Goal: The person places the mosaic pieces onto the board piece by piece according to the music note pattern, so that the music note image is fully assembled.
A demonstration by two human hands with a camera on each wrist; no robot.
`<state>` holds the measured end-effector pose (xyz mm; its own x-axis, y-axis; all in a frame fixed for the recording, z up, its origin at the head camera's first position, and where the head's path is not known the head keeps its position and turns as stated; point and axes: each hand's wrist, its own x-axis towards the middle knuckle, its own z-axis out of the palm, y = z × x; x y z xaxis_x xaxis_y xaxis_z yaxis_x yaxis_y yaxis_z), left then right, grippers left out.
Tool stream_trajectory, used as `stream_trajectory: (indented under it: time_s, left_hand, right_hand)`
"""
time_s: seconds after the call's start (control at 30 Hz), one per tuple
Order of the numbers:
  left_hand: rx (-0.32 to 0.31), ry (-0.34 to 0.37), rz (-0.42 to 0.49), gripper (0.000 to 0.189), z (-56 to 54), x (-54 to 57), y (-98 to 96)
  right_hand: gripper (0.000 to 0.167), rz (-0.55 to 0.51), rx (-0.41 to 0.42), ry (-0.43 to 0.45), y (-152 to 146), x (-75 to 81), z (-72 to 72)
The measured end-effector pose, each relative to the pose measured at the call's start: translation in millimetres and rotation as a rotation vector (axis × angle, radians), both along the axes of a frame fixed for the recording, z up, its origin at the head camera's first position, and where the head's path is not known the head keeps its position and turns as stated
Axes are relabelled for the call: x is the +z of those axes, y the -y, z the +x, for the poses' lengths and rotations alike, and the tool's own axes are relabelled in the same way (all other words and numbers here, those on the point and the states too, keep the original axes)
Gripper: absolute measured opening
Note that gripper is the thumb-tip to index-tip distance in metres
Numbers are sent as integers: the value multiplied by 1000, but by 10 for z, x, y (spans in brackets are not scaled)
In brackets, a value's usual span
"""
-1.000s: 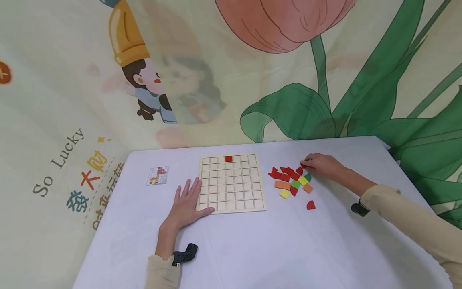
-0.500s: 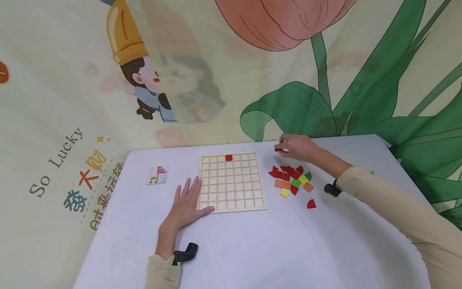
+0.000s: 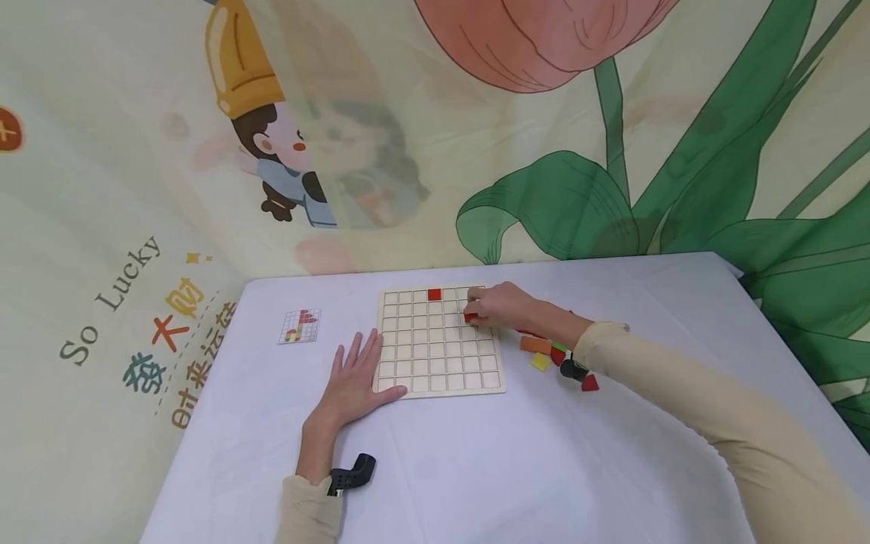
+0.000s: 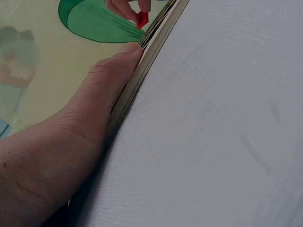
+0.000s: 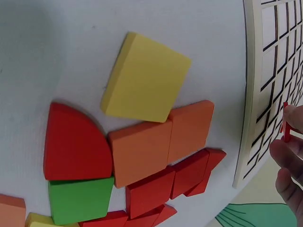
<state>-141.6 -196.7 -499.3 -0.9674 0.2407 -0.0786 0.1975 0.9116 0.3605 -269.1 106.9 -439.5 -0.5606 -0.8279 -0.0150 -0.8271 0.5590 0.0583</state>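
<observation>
A wooden grid board lies flat on the table, with one red square tile in its top row. My left hand rests at the board's lower left, fingers spread straight and thumb along the front edge. Above the board's upper right part, my right hand pinches a small red tile between thumb and fingers. The left wrist view also shows this red tile held off the board; its exact shape is partly hidden by the fingertips.
Right of the board lie loose tiles: a yellow square, orange squares, a red quarter-circle, a green tile and several red ones. The right forearm covers some in the head view. A printed pattern card lies left of the board.
My right hand has carried the red tile from the far right of the loose tiles, leftward past the table's back, to over the board. The left hand has stayed put.
</observation>
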Motion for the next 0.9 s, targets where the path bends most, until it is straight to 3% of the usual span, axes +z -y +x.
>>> stream_trajectory:
  time_s: [0.33,0.67,0.77,0.9]
  left_hand:
    - [-8,-1,-7,108,-9,-2,4]
    - [0,3,-4,108,0,7,15]
    - [0,12,1,108,4,11,8]
    - [-2,7,2,107,1,15,-6]
  right_hand:
    - [16,48,-11,40,83,-81,-36]
    - [7,-50,20,63,113,-165,-27]
    - [9,-24,-3,87,116,-139,-24]
    - [19,-45,-110,142,38,32,15]
